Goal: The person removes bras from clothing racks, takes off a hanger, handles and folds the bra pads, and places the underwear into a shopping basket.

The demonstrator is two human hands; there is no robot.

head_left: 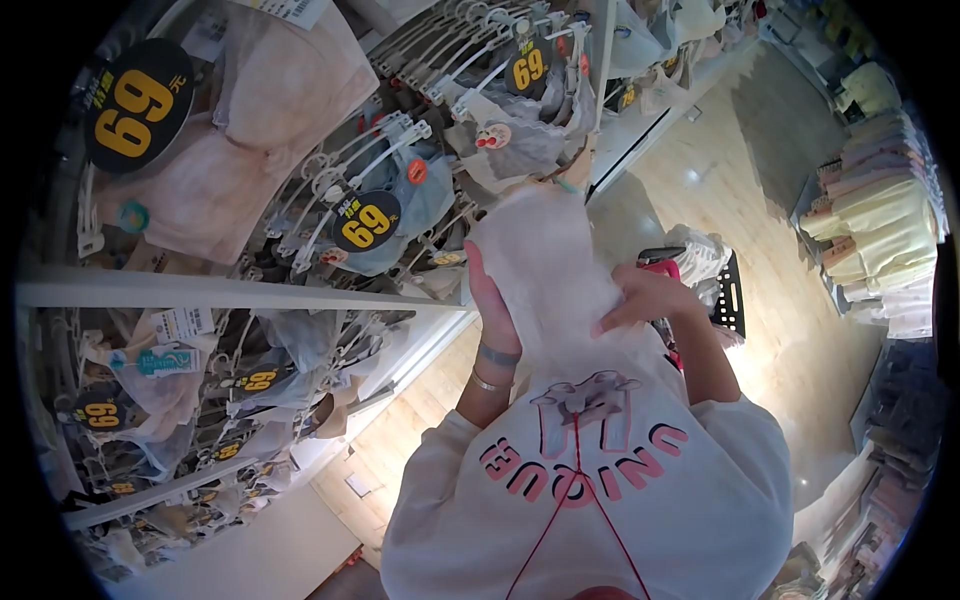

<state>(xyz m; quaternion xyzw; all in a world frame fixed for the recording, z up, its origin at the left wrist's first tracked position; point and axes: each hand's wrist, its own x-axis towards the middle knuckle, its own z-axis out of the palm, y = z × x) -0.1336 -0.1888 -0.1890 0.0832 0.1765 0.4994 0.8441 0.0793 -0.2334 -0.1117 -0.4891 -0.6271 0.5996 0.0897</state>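
Observation:
In front of my chest I hold a whitish, soft, slightly see-through item [545, 255]; whether it is cloth or a plastic bag I cannot make out. My left hand [490, 305] supports it from the left, with most of its fingers hidden behind it. On the other side, my right hand [650, 298] grips its edge, thumb and fingers bent in. The item's lower end hangs against my white printed sweatshirt [590, 520]. Just beyond its upper end hang bras [490, 130] on white hangers.
Racks of bras with round black 69 price tags [365, 222] fill the left, divided by a white shelf edge [200, 290]. A black basket [735, 295] with clear-wrapped goods stands on the wood-look floor [770, 240] to the right. Folded and hung clothes [880, 225] line the far right.

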